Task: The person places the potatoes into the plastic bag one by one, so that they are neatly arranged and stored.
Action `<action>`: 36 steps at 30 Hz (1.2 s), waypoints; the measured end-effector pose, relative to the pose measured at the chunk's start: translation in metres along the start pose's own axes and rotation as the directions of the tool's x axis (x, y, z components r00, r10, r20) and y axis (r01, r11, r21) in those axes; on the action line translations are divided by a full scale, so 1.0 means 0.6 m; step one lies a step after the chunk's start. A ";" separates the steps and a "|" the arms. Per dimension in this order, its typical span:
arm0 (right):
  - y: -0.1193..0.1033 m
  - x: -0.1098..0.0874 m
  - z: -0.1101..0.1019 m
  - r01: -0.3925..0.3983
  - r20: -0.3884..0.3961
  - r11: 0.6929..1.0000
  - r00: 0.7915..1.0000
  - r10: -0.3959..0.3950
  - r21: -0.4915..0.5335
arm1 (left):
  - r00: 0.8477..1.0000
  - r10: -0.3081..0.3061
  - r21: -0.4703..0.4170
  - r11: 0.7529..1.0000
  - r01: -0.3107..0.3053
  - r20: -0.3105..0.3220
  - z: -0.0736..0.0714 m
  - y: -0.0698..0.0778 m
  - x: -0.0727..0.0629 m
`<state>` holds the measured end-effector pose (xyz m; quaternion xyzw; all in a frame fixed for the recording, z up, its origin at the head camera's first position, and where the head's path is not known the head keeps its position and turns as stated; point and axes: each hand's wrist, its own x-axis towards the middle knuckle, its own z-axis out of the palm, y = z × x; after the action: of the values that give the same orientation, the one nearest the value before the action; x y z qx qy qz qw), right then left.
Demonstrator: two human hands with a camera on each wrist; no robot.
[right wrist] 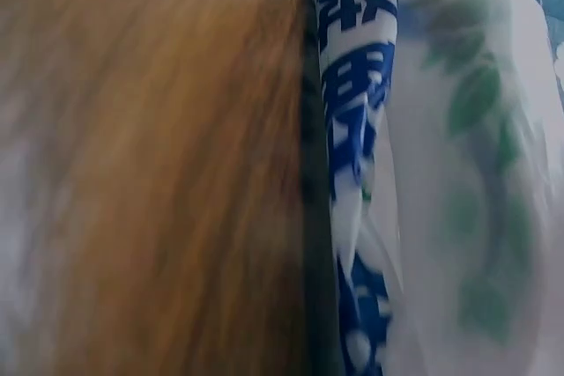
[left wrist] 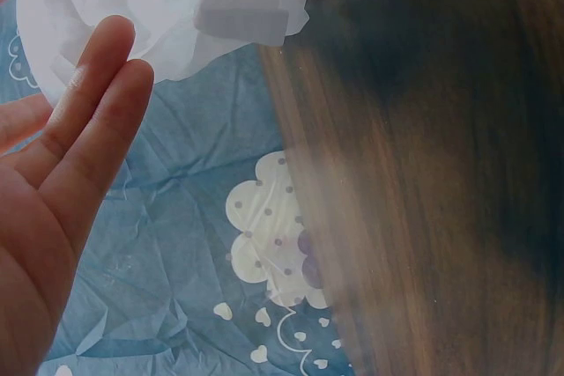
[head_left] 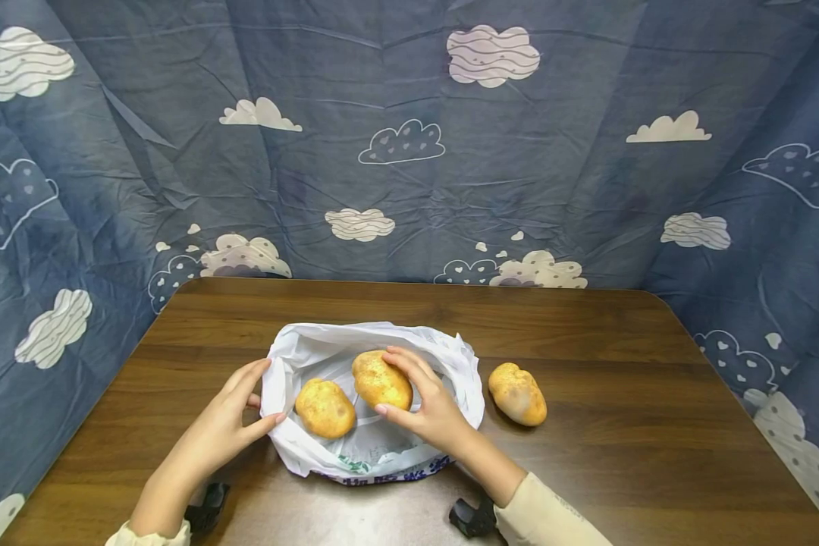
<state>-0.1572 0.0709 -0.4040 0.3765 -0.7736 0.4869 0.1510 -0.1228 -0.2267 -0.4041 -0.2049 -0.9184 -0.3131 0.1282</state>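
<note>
Fingers and thumb of your right hand point(head_left: 431, 403) are gripping the middle potato point(head_left: 378, 379), inside the white plastic bag point(head_left: 344, 334). The left potato point(head_left: 324, 409) is lying in that bag; the right potato point(head_left: 517, 394) is resting on the counter point(head_left: 628, 455), just right of it. Your left hand point(head_left: 220, 422) is touching the bag's left rim, fingers nearly straight, thumb apart. That soft rim could be folding inward if this loose support is slipping. The right wrist view is showing blue lettering point(right wrist: 357, 85) close up; the head view alone is showing potatoes.
</note>
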 end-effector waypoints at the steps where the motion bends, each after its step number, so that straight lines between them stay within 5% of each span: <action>1: 0.008 -0.001 0.006 -0.007 0.006 1.000 1.000 0.007 -0.004 | 1.000 0.000 0.002 1.000 0.000 0.000 0.000 -0.001 0.000; 10: 0.050 -0.006 0.039 -0.042 0.036 0.999 0.998 0.042 -0.002 | 1.000 0.003 0.006 1.000 -0.003 -0.001 0.000 -0.001 0.000; 36: 0.066 -0.010 0.059 -0.222 0.118 0.974 0.967 0.225 -0.039 | 1.000 0.002 0.000 1.000 -0.002 -0.003 0.000 -0.002 0.001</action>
<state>-0.1773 0.0523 -0.4502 0.3141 -0.8250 0.4669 0.0524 -0.1237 -0.2277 -0.4045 -0.2056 -0.9179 -0.3135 0.1299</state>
